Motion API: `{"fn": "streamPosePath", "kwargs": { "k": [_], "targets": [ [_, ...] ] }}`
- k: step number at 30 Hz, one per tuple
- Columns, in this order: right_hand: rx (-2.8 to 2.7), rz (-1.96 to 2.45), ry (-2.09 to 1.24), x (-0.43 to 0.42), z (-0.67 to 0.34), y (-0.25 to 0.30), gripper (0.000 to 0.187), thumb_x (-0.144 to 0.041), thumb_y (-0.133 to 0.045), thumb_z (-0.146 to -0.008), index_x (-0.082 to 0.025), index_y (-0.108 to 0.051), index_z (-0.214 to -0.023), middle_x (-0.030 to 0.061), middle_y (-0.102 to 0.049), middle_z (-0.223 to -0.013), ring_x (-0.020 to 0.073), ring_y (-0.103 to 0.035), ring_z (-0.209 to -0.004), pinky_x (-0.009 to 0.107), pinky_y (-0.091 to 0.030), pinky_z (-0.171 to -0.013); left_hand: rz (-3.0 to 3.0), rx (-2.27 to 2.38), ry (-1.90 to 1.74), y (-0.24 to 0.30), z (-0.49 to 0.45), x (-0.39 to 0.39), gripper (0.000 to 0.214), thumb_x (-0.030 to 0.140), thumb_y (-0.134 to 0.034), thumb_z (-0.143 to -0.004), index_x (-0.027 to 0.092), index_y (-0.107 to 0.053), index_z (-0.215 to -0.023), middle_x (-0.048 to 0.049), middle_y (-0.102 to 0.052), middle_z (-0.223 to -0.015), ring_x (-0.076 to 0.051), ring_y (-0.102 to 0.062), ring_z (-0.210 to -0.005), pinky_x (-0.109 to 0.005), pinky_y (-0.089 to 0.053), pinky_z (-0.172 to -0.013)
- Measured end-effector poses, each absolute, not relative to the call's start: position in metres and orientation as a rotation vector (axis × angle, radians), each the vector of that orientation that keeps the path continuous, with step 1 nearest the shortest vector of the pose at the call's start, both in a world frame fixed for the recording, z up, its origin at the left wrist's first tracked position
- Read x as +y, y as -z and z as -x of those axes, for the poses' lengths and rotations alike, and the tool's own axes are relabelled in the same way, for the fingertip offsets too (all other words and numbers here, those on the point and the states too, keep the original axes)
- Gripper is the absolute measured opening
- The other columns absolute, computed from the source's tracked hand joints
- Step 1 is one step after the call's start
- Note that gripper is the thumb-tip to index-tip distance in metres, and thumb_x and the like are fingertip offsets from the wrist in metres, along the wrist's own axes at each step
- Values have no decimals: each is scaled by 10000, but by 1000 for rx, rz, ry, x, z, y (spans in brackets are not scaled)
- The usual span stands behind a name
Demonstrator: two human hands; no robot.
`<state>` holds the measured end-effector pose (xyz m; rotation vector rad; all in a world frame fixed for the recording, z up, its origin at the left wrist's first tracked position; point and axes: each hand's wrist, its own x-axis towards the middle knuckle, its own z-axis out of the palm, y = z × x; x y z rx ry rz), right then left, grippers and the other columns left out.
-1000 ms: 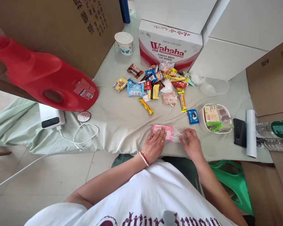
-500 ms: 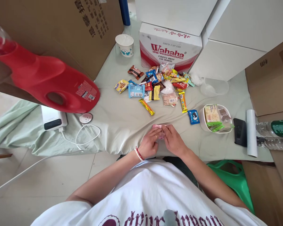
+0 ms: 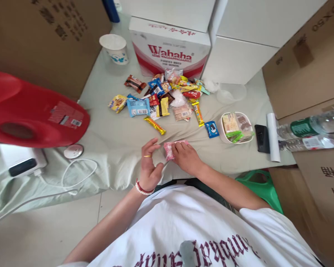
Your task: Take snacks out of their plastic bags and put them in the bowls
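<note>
A small pink snack packet lies on the cloth close to the front edge. My right hand rests on it with bent fingers pressing its right part, which they partly hide. Just left of the packet, my left hand is raised off it, fingers apart and holding nothing. Beyond my hands are a yellow-orange candy bar, an upright-lying yellow bar, a blue packet and a heap of wrapped snacks, including a light-blue packet and a pinkish packet.
A white bowl of wrapped snacks stands right, near a dark phone, a white roll and bottles. Left are a red jug and a white charger with cable. A paper cup and Wahaha box stand behind.
My left hand has let go of the pink packet and moved left, its fingers spreading. The right hand stays on the packet. The whole view has shifted.
</note>
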<state>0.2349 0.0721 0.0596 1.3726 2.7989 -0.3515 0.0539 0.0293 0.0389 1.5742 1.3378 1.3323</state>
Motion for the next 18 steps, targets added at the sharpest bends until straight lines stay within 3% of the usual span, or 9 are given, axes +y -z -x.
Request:
{"fn": "streamPosePath", "kwargs": {
  "k": [5, 8, 10, 13, 18],
  "targets": [
    [2827, -1604, 909, 67, -265, -76, 357, -372, -587, -1029, -163, -589, -1319, 117, -589, -1179, 221, -586, -1065, 344, -519, -923, -1155, 1092, -1077, -33, -56, 36, 674, 426, -707, -894, 338, -403, -1489, -128, -426, -1603, -292, -451, -1478, -503, -476, -1154],
    [2860, -1689, 1342, 54, -278, -72, 328, -396, -511, -1062, -182, -601, -1293, 92, -612, -1123, 191, -612, -1030, 317, -533, -912, -1110, 1001, -963, -31, -71, 38, 763, 494, -751, -869, 308, -385, -1511, -141, -542, -1487, -276, -563, -1365, -480, -503, -1124],
    [2853, -1897, 1443, 41, -278, -64, 430, -438, -509, -1054, -187, -542, -1402, 115, -630, -1196, 209, -625, -1086, 337, -542, -937, -1108, 1034, -980, -32, -84, 42, 774, 506, -779, -842, 281, -406, -1481, -132, -592, -1396, -261, -623, -1267, -464, -528, -1088],
    [2785, -2322, 1287, 22, -276, -53, 570, -480, -516, -1038, -214, -436, -1536, 148, -631, -1297, 248, -625, -1162, 393, -545, -988, -1147, 1130, -1000, -38, -106, 50, 708, 495, -757, -864, 262, -427, -1445, -121, -618, -1336, -245, -666, -1168, -449, -557, -1037],
    [2638, -2927, 711, 28, -347, -75, 530, -485, -409, -1060, -227, -523, -1509, 150, -661, -1250, 277, -629, -1186, 459, -534, -1010, -1466, 1027, -997, -52, -115, 49, 583, 435, -660, -942, 291, -460, -1470, -130, -526, -1491, -276, -536, -1391, -482, -488, -1144]
  ]
}}
